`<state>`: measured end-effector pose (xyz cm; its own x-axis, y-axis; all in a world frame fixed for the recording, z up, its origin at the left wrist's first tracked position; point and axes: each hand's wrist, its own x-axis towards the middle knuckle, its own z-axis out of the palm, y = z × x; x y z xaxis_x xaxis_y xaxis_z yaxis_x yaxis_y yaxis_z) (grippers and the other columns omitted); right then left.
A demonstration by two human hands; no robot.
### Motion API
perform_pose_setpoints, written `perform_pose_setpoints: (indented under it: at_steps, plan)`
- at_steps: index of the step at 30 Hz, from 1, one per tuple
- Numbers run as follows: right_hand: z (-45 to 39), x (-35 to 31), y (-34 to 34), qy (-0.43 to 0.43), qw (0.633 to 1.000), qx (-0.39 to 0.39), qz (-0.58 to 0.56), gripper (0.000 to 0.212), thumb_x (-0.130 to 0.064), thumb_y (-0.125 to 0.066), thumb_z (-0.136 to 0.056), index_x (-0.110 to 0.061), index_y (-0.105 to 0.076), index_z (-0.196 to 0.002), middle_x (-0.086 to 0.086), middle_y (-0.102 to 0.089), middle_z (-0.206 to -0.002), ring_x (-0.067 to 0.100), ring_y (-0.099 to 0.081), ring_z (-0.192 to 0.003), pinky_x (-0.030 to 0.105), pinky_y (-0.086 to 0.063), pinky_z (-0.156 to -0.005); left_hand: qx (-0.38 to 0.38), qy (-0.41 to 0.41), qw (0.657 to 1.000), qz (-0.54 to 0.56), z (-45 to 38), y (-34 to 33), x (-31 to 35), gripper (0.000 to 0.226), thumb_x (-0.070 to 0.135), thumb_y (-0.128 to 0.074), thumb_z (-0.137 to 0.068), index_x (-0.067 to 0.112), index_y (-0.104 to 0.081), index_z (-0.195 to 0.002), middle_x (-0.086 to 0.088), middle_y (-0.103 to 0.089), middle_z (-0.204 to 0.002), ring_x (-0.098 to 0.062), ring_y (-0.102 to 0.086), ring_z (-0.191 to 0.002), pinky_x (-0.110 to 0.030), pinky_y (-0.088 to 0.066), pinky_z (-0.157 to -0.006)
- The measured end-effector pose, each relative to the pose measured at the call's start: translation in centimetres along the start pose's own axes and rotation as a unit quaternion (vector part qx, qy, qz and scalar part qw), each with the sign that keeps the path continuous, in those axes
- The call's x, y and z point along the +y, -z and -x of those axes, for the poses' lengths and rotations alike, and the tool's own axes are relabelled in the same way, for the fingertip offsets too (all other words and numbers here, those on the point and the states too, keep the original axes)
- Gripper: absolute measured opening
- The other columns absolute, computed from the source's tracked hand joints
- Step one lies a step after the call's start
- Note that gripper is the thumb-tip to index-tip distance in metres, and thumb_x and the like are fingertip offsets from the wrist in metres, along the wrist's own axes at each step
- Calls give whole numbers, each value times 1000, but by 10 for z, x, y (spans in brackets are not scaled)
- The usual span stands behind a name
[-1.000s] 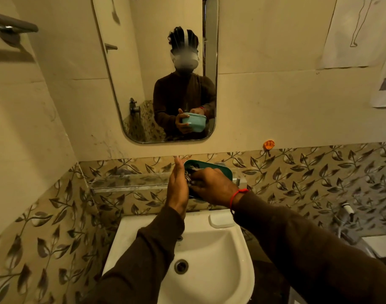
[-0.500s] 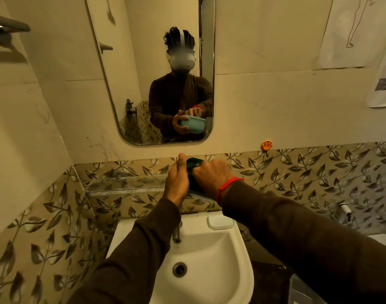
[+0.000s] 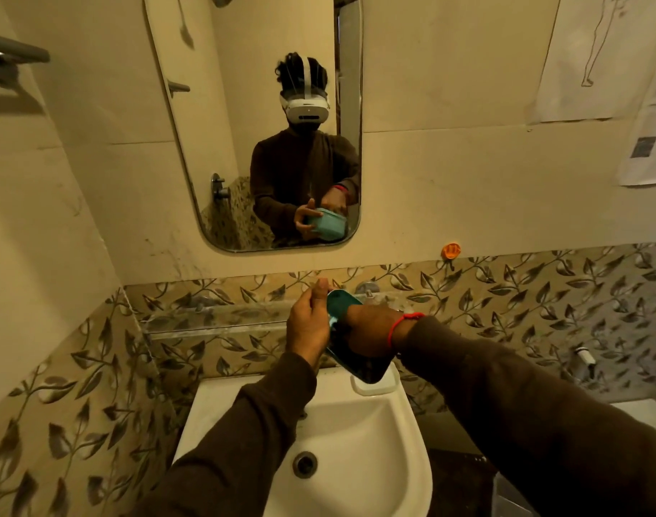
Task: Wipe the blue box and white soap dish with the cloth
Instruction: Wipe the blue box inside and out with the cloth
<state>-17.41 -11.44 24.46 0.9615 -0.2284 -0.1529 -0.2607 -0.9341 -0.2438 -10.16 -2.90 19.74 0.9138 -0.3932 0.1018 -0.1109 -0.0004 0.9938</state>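
I hold the blue box [image 3: 340,302] above the back of the sink, tilted on its side. My left hand [image 3: 307,327] grips its left wall, thumb up along the rim. My right hand [image 3: 367,328], with a red thread at the wrist, reaches into the box's opening, its fingers hidden inside. The cloth it held a moment ago is out of sight behind that hand. The white soap dish [image 3: 375,385] sits on the sink's back right corner, just under the box. The mirror [image 3: 244,106] shows the box's pale blue outside between both hands.
A white sink [image 3: 360,442] with a drain hole [image 3: 305,465] lies below my arms. A glass shelf [image 3: 214,322] runs along the leaf-patterned tiles at the left. An orange hook [image 3: 450,250] sticks to the wall. Papers [image 3: 595,57] hang at the upper right.
The box has tipped further onto its side and dropped lower over the soap dish. My right hand has pushed deeper into it. My left hand keeps its grip.
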Motion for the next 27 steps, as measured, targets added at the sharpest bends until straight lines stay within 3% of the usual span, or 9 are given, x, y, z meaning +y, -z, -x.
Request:
perform_pose_setpoints:
  at_steps: [4, 7, 9, 11, 13, 15, 18, 22, 27]
  plan:
    - [-5, 1, -7, 27, 976, 146, -160, 24, -25, -56, -95, -13, -71, -109, 10, -71, -102, 16, -58, -83, 27, -45, -73, -6, 40, 998, 57, 3, -1, 2, 54, 72, -31, -93, 35, -68, -108, 1, -71, -110, -21, -66, -110, -42, -53, -97]
    - [-7, 0, -14, -9, 919, 241, -312, 24, -28, -61, -94, -15, -72, -110, 6, -73, -101, 14, -65, -89, 30, -55, -82, -46, 86, 991, 93, -1, 2, 9, 71, 75, -28, -92, 29, -61, -134, -9, -67, -130, -30, -62, -121, -55, -49, -105]
    - [-7, -3, -18, -19, 891, 293, -347, 23, -27, -63, -92, -15, -73, -110, 4, -74, -99, 12, -66, -87, 29, -57, -82, -73, 123, 984, 103, -4, 5, 13, 74, 76, -28, -91, 26, -58, -138, -13, -66, -131, -32, -63, -119, -56, -50, -103]
    - [-5, -6, -20, -2, 884, 347, -313, 21, -24, -64, -91, -15, -73, -107, 3, -74, -95, 9, -64, -82, 24, -56, -77, -88, 160, 977, 109, -7, 8, 15, 71, 76, -29, -92, 26, -64, -127, -13, -74, -117, -33, -69, -109, -52, -58, -91]
    - [-2, -8, -19, 24, 890, 381, -248, 19, -22, -64, -89, -13, -73, -104, 5, -73, -93, 13, -63, -84, 27, -55, -77, -98, 197, 968, 122, -7, 10, 15, 69, 76, -29, -92, 26, -70, -113, -9, -80, -95, -30, -73, -94, -41, -63, -68]
    - [0, -7, -15, 46, 907, 384, -164, 19, -21, -64, -89, -11, -71, -104, 8, -70, -97, 19, -61, -90, 31, -52, -81, -114, 219, 961, 127, -4, 11, 13, 72, 79, -26, -90, 25, -70, -109, -11, -80, -92, -32, -73, -92, -43, -63, -69]
    - [2, -3, -4, 80, 925, 363, -75, 17, -19, -62, -90, -10, -67, -104, 8, -66, -100, 23, -59, -94, 32, -49, -79, -122, 222, 959, 126, -1, 11, 12, 78, 81, -22, -88, 24, -67, -117, -18, -76, -108, -38, -72, -101, -58, -55, -95]
    - [3, -5, 1, 88, 934, 345, 18, 24, -23, -58, -93, -10, -57, -113, 10, -62, -107, 26, -58, -96, 36, -47, -75, -104, 188, 973, 87, -2, 11, 13, 81, 84, -17, -86, 29, -65, -123, -16, -73, -116, -36, -71, -104, -59, -56, -93]
    - [4, -11, -1, 66, 930, 338, -124, 21, -18, -64, -90, -9, -63, -109, 10, -66, -102, 23, -58, -97, 26, -45, -76, -94, 149, 975, 132, 0, 8, 13, 84, 90, -17, -80, 33, -76, -102, -11, -79, -99, -31, -75, -95, -58, -59, -84]
